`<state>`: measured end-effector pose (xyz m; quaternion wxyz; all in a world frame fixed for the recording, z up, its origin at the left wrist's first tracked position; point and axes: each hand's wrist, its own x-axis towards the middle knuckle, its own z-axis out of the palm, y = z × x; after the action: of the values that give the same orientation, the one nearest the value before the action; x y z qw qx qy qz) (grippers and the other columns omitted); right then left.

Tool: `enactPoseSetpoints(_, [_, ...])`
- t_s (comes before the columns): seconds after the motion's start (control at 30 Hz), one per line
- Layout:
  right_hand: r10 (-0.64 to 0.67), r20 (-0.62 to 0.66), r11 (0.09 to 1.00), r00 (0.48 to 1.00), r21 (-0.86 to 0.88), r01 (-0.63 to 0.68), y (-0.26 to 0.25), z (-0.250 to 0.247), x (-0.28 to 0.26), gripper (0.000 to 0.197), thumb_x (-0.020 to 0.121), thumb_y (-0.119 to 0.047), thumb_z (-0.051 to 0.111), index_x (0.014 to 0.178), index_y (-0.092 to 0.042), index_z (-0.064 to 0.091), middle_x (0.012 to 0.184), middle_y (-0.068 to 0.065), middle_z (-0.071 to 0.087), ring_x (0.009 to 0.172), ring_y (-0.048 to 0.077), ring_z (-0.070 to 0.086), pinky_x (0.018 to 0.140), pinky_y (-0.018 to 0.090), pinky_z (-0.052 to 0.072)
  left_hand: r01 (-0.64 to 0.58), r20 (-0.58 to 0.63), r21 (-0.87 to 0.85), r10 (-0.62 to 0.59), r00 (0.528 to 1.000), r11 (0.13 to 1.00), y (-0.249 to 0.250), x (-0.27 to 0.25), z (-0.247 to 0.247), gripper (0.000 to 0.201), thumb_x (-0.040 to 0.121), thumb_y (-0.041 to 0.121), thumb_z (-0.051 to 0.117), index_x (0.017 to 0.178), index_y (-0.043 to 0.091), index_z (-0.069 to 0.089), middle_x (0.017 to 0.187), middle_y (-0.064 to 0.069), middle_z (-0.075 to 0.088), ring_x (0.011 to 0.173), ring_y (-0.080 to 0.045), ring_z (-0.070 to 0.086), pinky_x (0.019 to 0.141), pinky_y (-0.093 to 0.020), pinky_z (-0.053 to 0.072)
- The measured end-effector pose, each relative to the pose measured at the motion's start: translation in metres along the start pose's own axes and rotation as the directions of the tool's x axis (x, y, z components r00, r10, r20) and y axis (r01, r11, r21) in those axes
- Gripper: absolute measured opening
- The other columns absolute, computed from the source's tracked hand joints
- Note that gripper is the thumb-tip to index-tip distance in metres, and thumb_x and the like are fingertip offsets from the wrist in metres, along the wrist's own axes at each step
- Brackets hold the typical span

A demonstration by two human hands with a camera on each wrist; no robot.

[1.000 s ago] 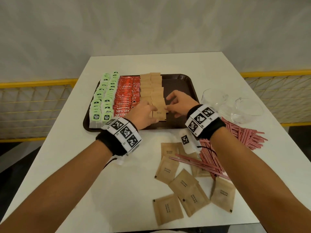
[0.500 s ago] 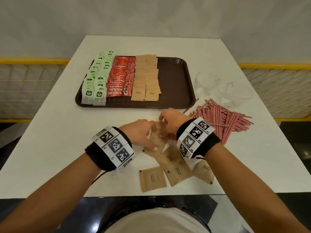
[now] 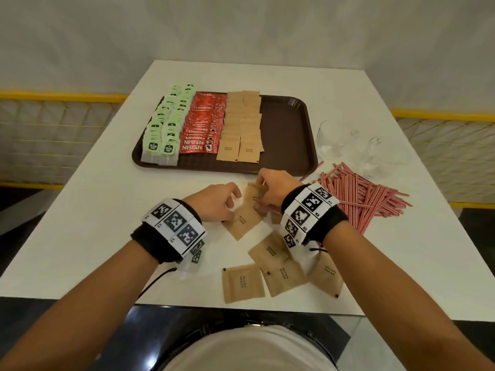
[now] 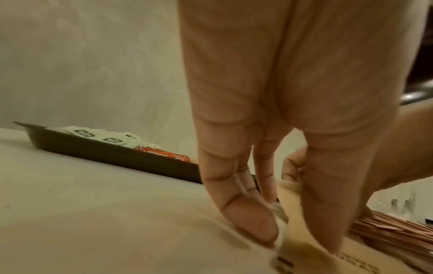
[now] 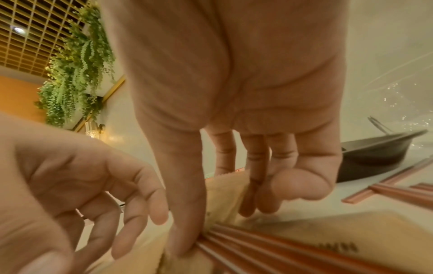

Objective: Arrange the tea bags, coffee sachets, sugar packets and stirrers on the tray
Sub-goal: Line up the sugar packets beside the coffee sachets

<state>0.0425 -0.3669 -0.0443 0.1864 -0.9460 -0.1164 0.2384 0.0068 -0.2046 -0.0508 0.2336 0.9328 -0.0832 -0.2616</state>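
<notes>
Both hands have lifted one sugar packet point(image 3: 255, 195) off the table point(image 3: 93, 223).

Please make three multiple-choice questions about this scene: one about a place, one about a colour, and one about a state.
1. Where does the pile of stirrers lie?
A. On the tray
B. On the table, to the right of the hands
C. Inside a glass

2. What colour are the coffee sachets on the tray?
A. Red
B. Blue
C. Yellow

3. What is the right hand doing?
A. Resting flat on the tray
B. Hanging idle off the table
C. Pinching a sugar packet

Answers:
1 B, the stirrers lie on the white table, outside the tray.
2 A, the row between the tea bags and the sugar is red.
3 C, the right wrist view shows thumb and fingers closed on the packet's edge.
</notes>
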Motion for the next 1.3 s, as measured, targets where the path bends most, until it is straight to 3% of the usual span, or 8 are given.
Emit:
enactPoseSetpoints(0.1, [0.001,-0.006,0.996,1.0,0.09,-0.001,0.004,-0.001,0.002,0.034,0.082,-0.012,0.068,0.103,-0.021,0.042,0.104,0.003,0.055,0.088,0.018,0.053,0.057,0.023,0.04,0.005,0.055,0.044,-0.007,0.998,0.999,0.003,0.001,0.003,0.072,0.073,0.029,0.078,0.132,0.017,0.038,0.107,0.001,0.046,0.09,-0.013,0.048,0.076,-0.024,0.038])
enactPoseSetpoints(0.2, [0.003,-0.037,0.974,0.999,0.226,0.005,0.007,-0.001,0.006,0.028,0.083,-0.013,0.064,0.1,-0.023,0.044,0.104,0.004,0.057,0.087,0.02,0.057,0.059,0.024,0.045,-0.009,0.094,0.061,0.003,0.996,0.998,0.005,0.005,0.007,0.075,0.071,0.028,0.08,0.131,0.014,0.037,0.101,0.002,0.048,0.09,-0.013,0.049,0.077,-0.025,0.039])
enactPoseSetpoints(0.47, [-0.014,-0.025,0.91,1.0,0.414,0.023,0.014,-0.009,0.022,0.029,0.088,0.002,0.052,0.082,-0.026,0.049,0.093,0.001,0.054,0.091,0.022,0.061,0.07,0.032,0.057,-0.022,0.103,-0.039,0.026,0.994,0.999,-0.014,0.012,-0.009,0.022,0.083,0.026,0.068,0.092,0.022,0.048,0.079,0.009,0.05,0.078,-0.011,0.049,0.062,-0.019,0.037])
enactPoseSetpoints(0.63, [-0.056,-0.005,0.887,0.998,0.459,0.052,0.015,-0.025,0.027,0.031,0.081,0.01,0.057,0.086,-0.02,0.053,0.097,0.006,0.056,0.082,0.019,0.06,0.075,0.031,0.055,0.001,0.024,-0.354,0.008,1.0,0.935,-0.025,0.01,-0.037,0.01,0.088,0.012,0.062,0.085,0.016,0.052,0.084,-0.002,0.062,0.064,-0.007,0.062,0.055,-0.013,0.048])
enactPoseSetpoints(0.8, [-0.014,-0.096,0.843,0.995,0.534,0.063,0.012,-0.041,0.042,0.018,0.085,-0.002,0.063,0.088,-0.018,0.058,0.108,0.009,0.062,0.099,0.023,0.063,0.082,0.032,0.056,-0.028,-0.078,-0.563,-0.019,0.997,0.826,-0.03,0.026,-0.072,0.017,0.086,-0.005,0.057,0.094,0.01,0.053,0.08,-0.012,0.062,0.057,-0.004,0.066,0.057,-0.015,0.054])
enactPoseSetpoints(1.0, [0.079,-0.152,0.881,0.985,0.473,0.002,-0.001,-0.047,0.079,0.015,0.083,-0.008,0.066,0.093,-0.017,0.06,0.105,0.009,0.064,0.095,0.028,0.066,0.085,0.043,0.056,0.017,-0.12,-0.243,-0.047,0.992,0.97,-0.023,0.063,-0.089,0.033,0.087,0.01,0.064,0.118,0.008,0.053,0.076,-0.001,0.064,0.073,-0.012,0.06,0.065,-0.02,0.048])
enactPoseSetpoints(1.17, [0.125,-0.082,0.935,0.989,0.343,-0.09,-0.006,-0.049,0.097,0.027,0.081,-0.007,0.069,0.108,-0.01,0.065,0.1,0.008,0.06,0.093,0.024,0.06,0.084,0.034,0.052,0.097,-0.24,0.045,-0.084,0.967,0.994,-0.017,0.082,-0.09,0.044,0.085,0.018,0.067,0.126,0.008,0.054,0.112,-0.009,0.064,0.107,-0.022,0.057,0.086,-0.026,0.039])
enactPoseSetpoints(1.3, [0.152,-0.075,0.951,0.986,0.284,-0.125,-0.007,-0.049,0.104,0.027,0.083,-0.005,0.067,0.109,-0.011,0.066,0.098,0.006,0.058,0.098,0.026,0.061,0.087,0.033,0.053,0.14,-0.259,0.149,-0.098,0.961,0.979,-0.019,0.095,-0.089,0.042,0.083,0.017,0.069,0.122,0.008,0.057,0.115,-0.009,0.063,0.108,-0.023,0.057,0.09,-0.03,0.043])
